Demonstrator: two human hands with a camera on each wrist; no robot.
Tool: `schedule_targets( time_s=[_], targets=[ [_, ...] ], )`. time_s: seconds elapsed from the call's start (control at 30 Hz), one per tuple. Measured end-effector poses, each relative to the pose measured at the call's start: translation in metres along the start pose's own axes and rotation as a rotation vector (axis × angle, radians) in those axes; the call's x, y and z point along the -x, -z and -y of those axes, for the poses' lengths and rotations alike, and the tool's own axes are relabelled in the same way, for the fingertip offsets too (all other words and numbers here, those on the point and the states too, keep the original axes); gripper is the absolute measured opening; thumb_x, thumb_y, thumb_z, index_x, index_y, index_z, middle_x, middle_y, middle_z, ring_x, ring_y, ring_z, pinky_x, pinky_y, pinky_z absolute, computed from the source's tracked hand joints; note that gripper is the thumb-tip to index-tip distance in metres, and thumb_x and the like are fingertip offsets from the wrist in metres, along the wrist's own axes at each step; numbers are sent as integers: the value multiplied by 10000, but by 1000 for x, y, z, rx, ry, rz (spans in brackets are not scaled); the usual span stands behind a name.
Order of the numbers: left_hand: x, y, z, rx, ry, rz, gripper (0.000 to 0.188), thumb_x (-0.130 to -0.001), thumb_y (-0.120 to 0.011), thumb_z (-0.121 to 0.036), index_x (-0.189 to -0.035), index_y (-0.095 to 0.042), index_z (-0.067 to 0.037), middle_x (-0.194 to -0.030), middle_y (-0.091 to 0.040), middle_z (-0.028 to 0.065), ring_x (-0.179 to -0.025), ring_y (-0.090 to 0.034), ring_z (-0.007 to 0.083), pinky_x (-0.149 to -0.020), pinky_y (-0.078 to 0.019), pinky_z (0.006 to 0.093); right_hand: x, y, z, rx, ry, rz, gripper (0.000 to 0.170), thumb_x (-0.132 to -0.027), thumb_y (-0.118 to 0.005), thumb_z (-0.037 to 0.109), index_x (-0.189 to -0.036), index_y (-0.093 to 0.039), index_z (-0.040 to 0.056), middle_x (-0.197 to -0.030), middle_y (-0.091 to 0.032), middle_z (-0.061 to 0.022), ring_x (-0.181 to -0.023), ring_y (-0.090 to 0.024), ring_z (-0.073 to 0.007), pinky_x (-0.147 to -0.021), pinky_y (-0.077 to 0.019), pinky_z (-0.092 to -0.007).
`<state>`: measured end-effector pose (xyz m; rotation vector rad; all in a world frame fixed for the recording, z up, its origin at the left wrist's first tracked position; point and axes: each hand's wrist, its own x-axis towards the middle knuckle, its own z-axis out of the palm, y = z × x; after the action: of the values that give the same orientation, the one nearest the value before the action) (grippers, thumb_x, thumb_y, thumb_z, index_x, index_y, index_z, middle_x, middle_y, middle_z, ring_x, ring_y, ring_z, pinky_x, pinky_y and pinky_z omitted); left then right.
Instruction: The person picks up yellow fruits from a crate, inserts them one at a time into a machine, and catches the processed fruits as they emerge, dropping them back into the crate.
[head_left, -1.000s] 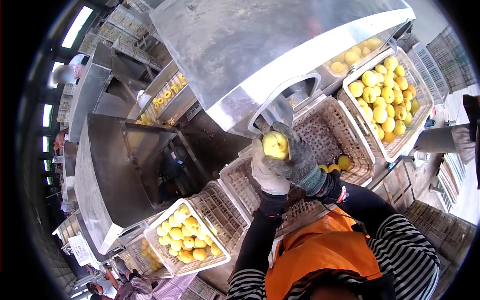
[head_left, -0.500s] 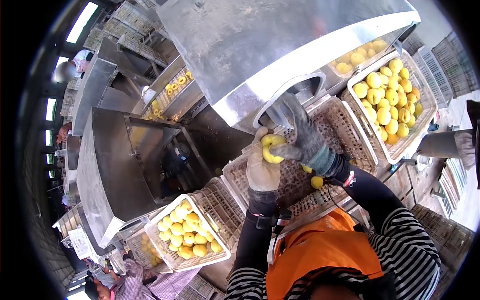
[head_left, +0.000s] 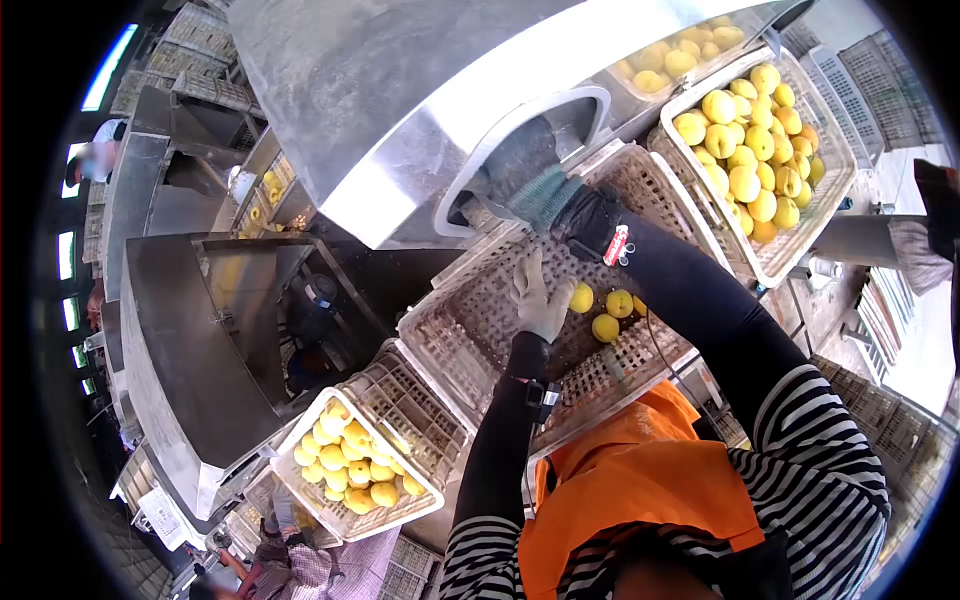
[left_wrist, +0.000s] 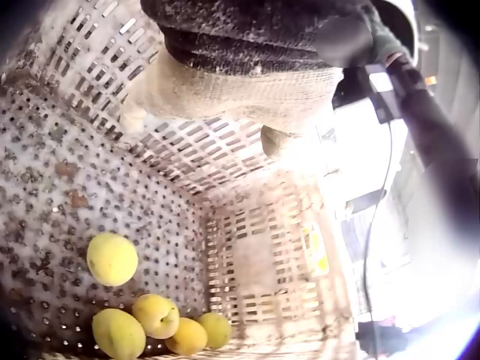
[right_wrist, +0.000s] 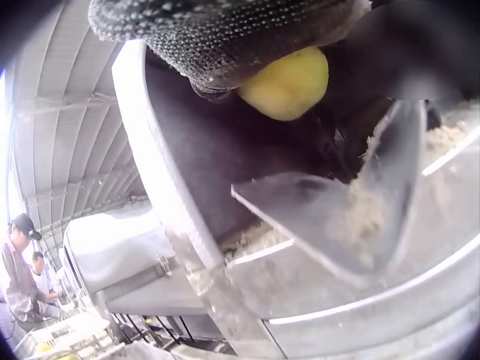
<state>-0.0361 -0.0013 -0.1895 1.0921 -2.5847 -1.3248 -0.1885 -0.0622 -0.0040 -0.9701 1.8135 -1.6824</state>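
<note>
My right hand (head_left: 530, 165), in a dark grey glove with a green cuff, reaches inside the rounded opening (head_left: 450, 205) of the metal machine. In the right wrist view, a yellow peach (right_wrist: 291, 88) shows under its curled glove fingers, partly covered by them. A V-shaped metal chute (right_wrist: 330, 217) with pulp scraps lies below the fruit. My left hand (head_left: 543, 300), in a pale glove, hovers over the perforated crate (head_left: 450, 320), fingers loosely extended and holding nothing. Several peaches (left_wrist: 112, 259) lie on that crate's floor.
A full crate of peaches (head_left: 750, 150) stands at the right, and another (head_left: 350, 465) at lower left. The machine's metal hood (head_left: 400, 90) juts out over the work area. A cable (left_wrist: 375, 225) hangs beside the left arm. Other people (right_wrist: 26, 262) work in the background.
Both hands were on one peach in front of the opening. The left hand has since let go and dropped back over the crate, while the right hand has moved into the opening.
</note>
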Motion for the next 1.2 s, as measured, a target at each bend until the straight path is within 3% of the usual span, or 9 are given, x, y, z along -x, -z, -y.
schedule_targets(
  time_s=[0.1,0.13,0.27,0.47,0.6,0.7,0.8,1.07,1.2],
  targets=[
    [-1,-51,10,-326,-26,282,616,-735,-657,-262,-1287,-389,-215,-1386,-241,115,-1215,-278,357,-921,-369,467,7,27,-1,868,537,-124,507,-803,-579,369,-1168,-498,26,-1061,-517,-185,-975,-536,-337,-790,-458,-421],
    [-3,-66,13,-401,-42,348,695,-705,-690,-266,-1320,-367,-240,-1439,-198,122,-1262,-242,384,-940,-361,498,27,44,-3,531,557,-68,429,-799,-583,331,-1115,-548,43,-1076,-534,-170,-967,-548,-328,-784,-462,-420],
    [3,-87,2,-568,13,444,590,-712,-683,-225,-1245,-432,-259,-1390,-246,114,-1237,-292,354,-858,-426,444,114,116,-186,1358,-15,828,398,-780,-619,241,-1139,-566,79,-1081,-573,-162,-993,-561,-284,-830,-468,-384],
    [11,-123,59,161,262,-2,522,-768,-663,-262,-1232,-434,-192,-1220,-430,137,-978,-529,311,-765,-487,488,180,175,-294,1287,-352,1012,430,-788,-632,250,-1167,-543,65,-1092,-576,-158,-1007,-562,-266,-858,-458,-375],
    [29,-61,41,1586,585,84,484,-859,-576,-411,-1216,-417,-126,-1108,-508,108,-1001,-544,285,-777,-525,486,142,164,-235,888,-473,1022,453,-794,-640,256,-1186,-528,56,-1099,-579,-155,-1017,-563,-254,-876,-451,-369],
    [47,-5,-17,1871,459,25,573,-842,-560,-525,-1213,-424,-110,-1101,-516,110,-1037,-538,296,-814,-512,507,127,139,-187,221,-472,815,471,-799,-647,260,-1200,-517,49,-1104,-581,-154,-1025,-563,-245,-890,-445,-364],
    [62,40,-72,1820,263,-30,703,-808,-518,-634,-1238,-412,-88,-1132,-523,120,-1066,-529,298,-846,-507,477,162,92,-178,-245,-359,531,672,-732,-734,299,-1277,-439,40,-1185,-533,-167,-1098,-521,-271,-926,-424,-362],
    [78,147,-148,1449,20,-294,808,-769,-468,-722,-1219,-446,-52,-1135,-562,135,-996,-581,284,-841,-488,456,128,72,42,453,450,338,728,-677,-760,327,-1277,-434,75,-1234,-460,-205,-1090,-513,-356,-882,-457,-421],
    [62,170,-135,1572,-24,-224,704,-818,-461,-665,-1182,-483,-62,-1051,-598,104,-895,-616,239,-759,-527,417,86,43,50,543,353,41,777,-700,-747,277,-1296,-328,8,-1215,-452,-217,-1088,-496,-375,-911,-435,-421]
  ],
)
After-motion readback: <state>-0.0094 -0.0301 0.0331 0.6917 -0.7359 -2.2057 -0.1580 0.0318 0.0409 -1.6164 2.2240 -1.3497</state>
